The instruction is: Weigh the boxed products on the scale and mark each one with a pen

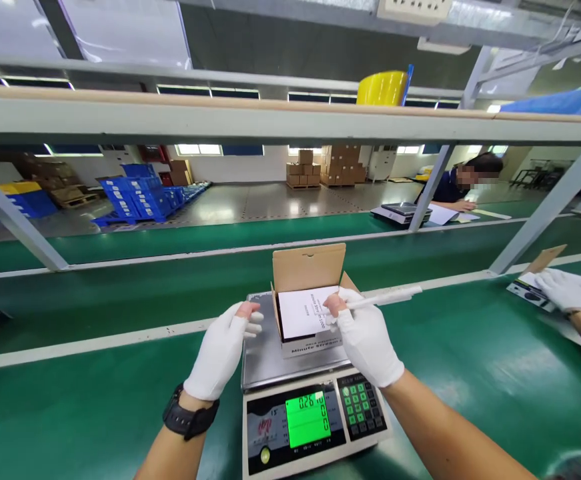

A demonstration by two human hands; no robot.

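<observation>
A long green workbench (470,373) is stretching across a factory hall, with a grey shelf rail (270,120) running overhead and stacks of blue crates (140,193) and brown cartons (320,167) sitting on the floor far behind. On the bench, right in front of the person, a weighing scale (310,413) is glowing with a green display (307,419) and a green-keyed pad beside it. A small cardboard box (307,300) is sitting on the scale's steel platform, its lid flap standing upright at the back and a white printed sheet (303,310) lying inside.

The person's left hand (223,350), in a white glove with the fingertips bare and a dark watch on the wrist, is hovering just beside the box's left wall, fingers loosely curled and holding nothing that I can see. The right hand (365,337), gloved the same way, is pinching a slim white pen (385,299) between thumb and fingers at the box's right edge, the pen pointing off to the right and slightly upward.

Over at the right edge of the bench, a co-worker's gloved hand (573,290) is resting on another small box (533,283). Farther back, another person in dark blue is bending over papers next to a second scale (400,213).
</observation>
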